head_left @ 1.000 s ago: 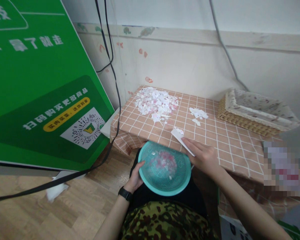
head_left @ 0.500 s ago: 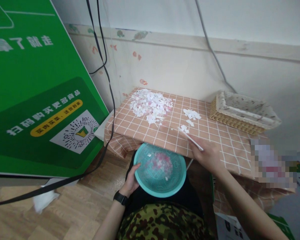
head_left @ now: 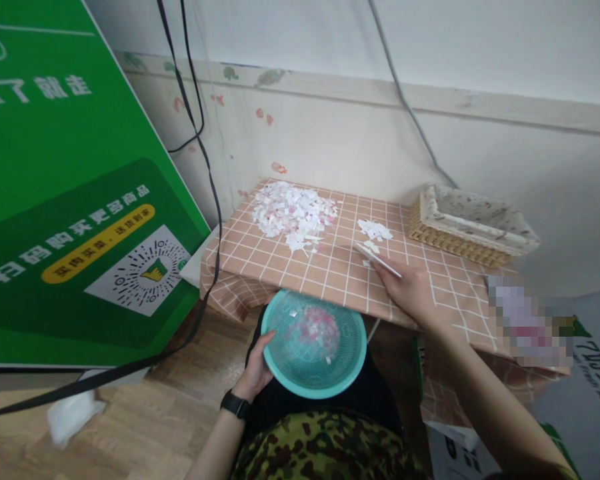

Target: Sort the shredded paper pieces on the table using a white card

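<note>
My left hand (head_left: 258, 369), with a black band on its wrist, grips the left rim of a turquoise plastic colander (head_left: 314, 390) held at my lap below the table edge. White and pink paper scraps (head_left: 320, 327) lie in it. My right hand (head_left: 411, 292) rests low over the checked tablecloth and pinches a thin, flat white card-like piece (head_left: 380, 259), tilted, its far end at a few loose scraps. Just beyond that end is a small group of white scraps (head_left: 375, 230). A large heap of white and pink paper scraps (head_left: 294, 212) covers the table's left part.
A lined wicker basket (head_left: 473, 223) stands at the table's back right. On the right end lies a blurred-out item (head_left: 527, 323). A green printed panel (head_left: 80, 200) stands at left, with black cables (head_left: 214, 187) hanging before it. White plastic (head_left: 74, 415) lies on the floor.
My right hand has moved the white piece slightly farther from me across the cloth, beside the small scraps. The view has shifted a little. My left hand still holds the colander.
</note>
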`<action>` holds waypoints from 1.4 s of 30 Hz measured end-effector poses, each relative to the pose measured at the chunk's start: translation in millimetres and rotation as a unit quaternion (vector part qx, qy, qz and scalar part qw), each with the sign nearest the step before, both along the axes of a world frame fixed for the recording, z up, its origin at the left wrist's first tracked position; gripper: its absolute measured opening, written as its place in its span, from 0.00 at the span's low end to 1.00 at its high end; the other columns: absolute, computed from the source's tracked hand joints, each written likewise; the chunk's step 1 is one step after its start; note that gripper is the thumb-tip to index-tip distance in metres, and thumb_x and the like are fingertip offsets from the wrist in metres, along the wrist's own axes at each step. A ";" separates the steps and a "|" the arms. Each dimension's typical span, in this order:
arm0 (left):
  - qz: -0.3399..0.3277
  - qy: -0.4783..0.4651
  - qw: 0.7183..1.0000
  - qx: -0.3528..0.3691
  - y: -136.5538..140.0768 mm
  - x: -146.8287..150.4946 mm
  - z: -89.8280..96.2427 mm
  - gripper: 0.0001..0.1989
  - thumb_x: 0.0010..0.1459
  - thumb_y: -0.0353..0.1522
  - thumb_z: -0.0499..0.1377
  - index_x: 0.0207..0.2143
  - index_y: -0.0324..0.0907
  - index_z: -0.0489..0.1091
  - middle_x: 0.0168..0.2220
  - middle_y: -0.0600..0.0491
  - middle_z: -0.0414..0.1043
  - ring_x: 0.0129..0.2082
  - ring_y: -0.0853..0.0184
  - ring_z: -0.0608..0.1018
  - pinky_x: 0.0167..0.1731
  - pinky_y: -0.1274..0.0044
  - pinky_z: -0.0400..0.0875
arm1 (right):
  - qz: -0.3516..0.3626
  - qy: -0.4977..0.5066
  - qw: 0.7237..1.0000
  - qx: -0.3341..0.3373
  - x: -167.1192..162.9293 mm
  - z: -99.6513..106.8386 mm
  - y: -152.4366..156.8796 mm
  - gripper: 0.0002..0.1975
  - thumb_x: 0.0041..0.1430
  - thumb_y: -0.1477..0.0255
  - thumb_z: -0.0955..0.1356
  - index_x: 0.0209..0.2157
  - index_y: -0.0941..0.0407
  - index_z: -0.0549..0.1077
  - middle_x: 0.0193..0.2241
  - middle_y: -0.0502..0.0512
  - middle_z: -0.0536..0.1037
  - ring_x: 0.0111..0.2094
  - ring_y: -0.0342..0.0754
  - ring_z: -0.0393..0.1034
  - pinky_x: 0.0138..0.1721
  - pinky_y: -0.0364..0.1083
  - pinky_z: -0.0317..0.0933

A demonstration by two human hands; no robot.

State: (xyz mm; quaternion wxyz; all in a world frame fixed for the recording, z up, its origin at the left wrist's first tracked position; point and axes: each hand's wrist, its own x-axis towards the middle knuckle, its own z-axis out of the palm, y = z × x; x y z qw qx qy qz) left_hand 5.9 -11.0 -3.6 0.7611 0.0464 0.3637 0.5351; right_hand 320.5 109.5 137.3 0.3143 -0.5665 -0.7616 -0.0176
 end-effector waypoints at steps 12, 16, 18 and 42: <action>0.010 0.008 1.000 -0.012 0.0 0.1 2.3 0.13 0.51 0.33 0.60 0.38 0.35 0.74 0.36 0.44 0.79 0.41 0.55 0.78 0.46 0.66 0.68 | 0.009 0.082 0.995 -0.054 -19.0 24.3 34.1 0.17 0.56 0.60 0.64 0.33 0.58 0.76 0.24 0.55 0.77 0.24 0.48 0.69 0.25 0.45 0.57; 0.013 0.015 1.000 -0.014 -0.1 -0.2 5.5 0.13 0.51 0.33 0.60 0.37 0.34 0.74 0.36 0.44 0.79 0.41 0.55 0.78 0.46 0.66 0.68 | 0.053 0.107 0.988 -0.099 -36.0 24.3 37.7 0.16 0.56 0.60 0.64 0.29 0.58 0.75 0.21 0.53 0.75 0.23 0.46 0.66 0.24 0.45 0.55; 0.004 0.011 1.000 -0.013 0.0 -0.4 7.8 0.13 0.52 0.33 0.59 0.39 0.34 0.74 0.36 0.43 0.79 0.42 0.54 0.77 0.46 0.66 0.67 | 0.071 0.126 0.982 -0.120 -40.2 24.6 38.4 0.17 0.56 0.60 0.64 0.28 0.58 0.75 0.22 0.53 0.74 0.23 0.46 0.65 0.24 0.44 0.55; 0.012 -0.004 1.000 0.005 0.3 0.6 9.6 0.15 0.52 0.33 0.59 0.42 0.34 0.73 0.39 0.42 0.78 0.42 0.54 0.77 0.47 0.65 0.66 | 0.156 0.197 0.946 -0.206 -35.8 21.0 41.7 0.18 0.52 0.57 0.67 0.26 0.59 0.74 0.19 0.50 0.70 0.20 0.42 0.59 0.21 0.43 0.54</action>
